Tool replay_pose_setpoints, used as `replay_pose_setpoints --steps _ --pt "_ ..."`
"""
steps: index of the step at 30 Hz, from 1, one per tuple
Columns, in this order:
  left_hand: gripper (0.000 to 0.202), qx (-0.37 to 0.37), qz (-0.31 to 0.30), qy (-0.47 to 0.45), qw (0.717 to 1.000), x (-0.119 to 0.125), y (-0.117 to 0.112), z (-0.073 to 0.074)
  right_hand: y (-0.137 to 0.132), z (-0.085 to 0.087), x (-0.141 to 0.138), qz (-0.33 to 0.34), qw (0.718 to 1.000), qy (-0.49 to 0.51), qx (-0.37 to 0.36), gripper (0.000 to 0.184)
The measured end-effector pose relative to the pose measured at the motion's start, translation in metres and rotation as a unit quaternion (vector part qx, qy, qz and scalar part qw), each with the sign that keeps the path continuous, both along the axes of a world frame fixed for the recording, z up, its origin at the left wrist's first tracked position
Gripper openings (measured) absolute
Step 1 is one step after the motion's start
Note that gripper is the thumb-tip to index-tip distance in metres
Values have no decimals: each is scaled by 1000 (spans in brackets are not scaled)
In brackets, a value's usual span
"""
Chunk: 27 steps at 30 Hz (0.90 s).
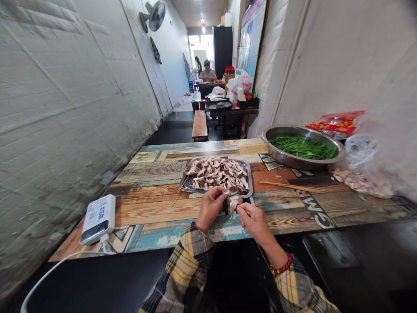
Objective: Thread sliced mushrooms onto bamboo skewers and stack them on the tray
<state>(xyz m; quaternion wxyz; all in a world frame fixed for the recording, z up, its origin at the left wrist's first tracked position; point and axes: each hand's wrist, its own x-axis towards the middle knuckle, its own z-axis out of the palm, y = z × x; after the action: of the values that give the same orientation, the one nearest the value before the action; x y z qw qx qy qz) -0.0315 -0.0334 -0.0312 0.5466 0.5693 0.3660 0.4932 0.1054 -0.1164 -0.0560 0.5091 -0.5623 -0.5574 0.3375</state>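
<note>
Over the near edge of the tray (250, 176), fingers of the left hand (211, 208) pinch a mushroom strip (237, 190), its long axis running left to right, just beyond the mushroom bunch (234, 203) that the right hand (256, 222) pinches.

1. The worktop (156, 204) is looking smooth, wood-patterned and softly glossy.
2. By its near left corner, a power bank (101, 212) is showing glossy plastic.
3. By its far edge, a smooth metal basin (286, 161) is gleaming.
4. Mushrooms (221, 173) are looking matt, their tray (250, 176) shiny.
5. Before the near edge, cloth sleeves (182, 269) are looking matt.
</note>
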Motion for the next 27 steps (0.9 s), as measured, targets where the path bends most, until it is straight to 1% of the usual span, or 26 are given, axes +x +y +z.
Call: replay_pose_setpoints --steps 4,7,12,14,17,21,24,27 --pt "15 -2 -34 9 999 -1 -4 6 1 -2 0 -13 1000 -3 2 34" --pt "21 -32 -61 -9 998 -3 -4 8 0 0 0 -20 1000 -2 4 35" --pt "33 -109 -66 -89 988 -3 -3 4 -2 4 -2 -20 1000 -9 11 34" --pt "35 -119 -91 -92 984 -2 -5 1 -3 4 -2 -20 999 -22 15 35" --pt "33 -105 -119 -60 985 1 -6 -1 -3 3 -3 -19 998 -50 24 35" --pt "35 -85 -108 -29 990 2 -7 -4 -3 3 -3 -25 997 -68 31 34" --pt "36 -95 -108 -40 989 2 -6 -5 -4 2 -4 -19 998 -63 20 33" --pt "36 -110 -88 -61 988 2 -6 -5 -4 1 -4 -9 999 -50 2 32"
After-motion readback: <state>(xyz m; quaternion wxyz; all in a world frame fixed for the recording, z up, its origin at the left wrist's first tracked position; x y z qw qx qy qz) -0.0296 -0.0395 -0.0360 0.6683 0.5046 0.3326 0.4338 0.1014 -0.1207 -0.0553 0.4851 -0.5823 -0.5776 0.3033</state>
